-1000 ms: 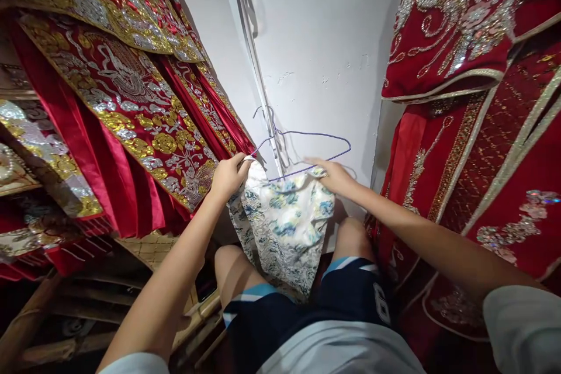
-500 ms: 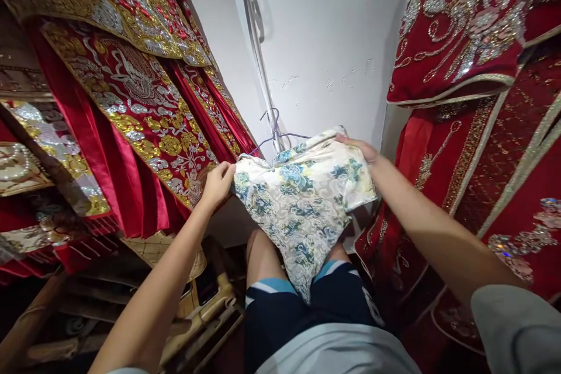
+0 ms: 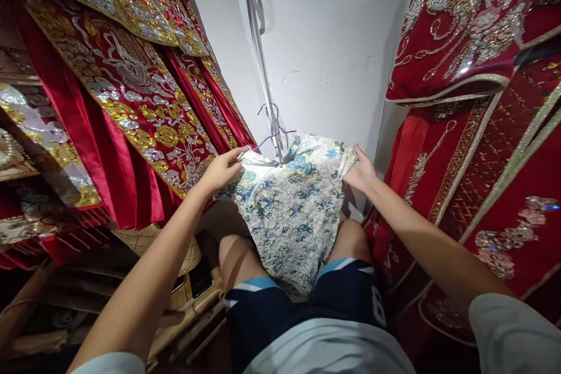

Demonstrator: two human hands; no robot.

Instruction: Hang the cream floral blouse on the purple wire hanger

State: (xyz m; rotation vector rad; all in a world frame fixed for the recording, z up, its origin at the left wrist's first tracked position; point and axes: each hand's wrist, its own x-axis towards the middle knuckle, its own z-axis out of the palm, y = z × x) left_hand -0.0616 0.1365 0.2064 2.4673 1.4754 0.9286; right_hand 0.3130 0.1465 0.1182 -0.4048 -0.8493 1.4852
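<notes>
A short-sleeved floral garment (image 3: 293, 210), white with blue and yellow print, hangs on a thin purple hanger (image 3: 277, 123) whose hook rises above the collar. My left hand (image 3: 222, 170) pinches the garment at its left shoulder. At the other side my right hand (image 3: 360, 170) has its fingers at the edge of the right sleeve, thumb raised along the outside and the fingertips hidden by the cloth. The lower part of the garment drapes down between my thighs.
Red embroidered garments (image 3: 144, 93) with gold and silver hang at the left; beaded red ones (image 3: 456, 93) hang at the right. A metal pole (image 3: 258, 41) stands before the white wall (image 3: 324, 29). Bamboo furniture (image 3: 197, 310) is at the lower left.
My right hand has moved from the top of the right shoulder down to the sleeve edge. The garment's front has spread wider and flatter, and my thighs are further apart.
</notes>
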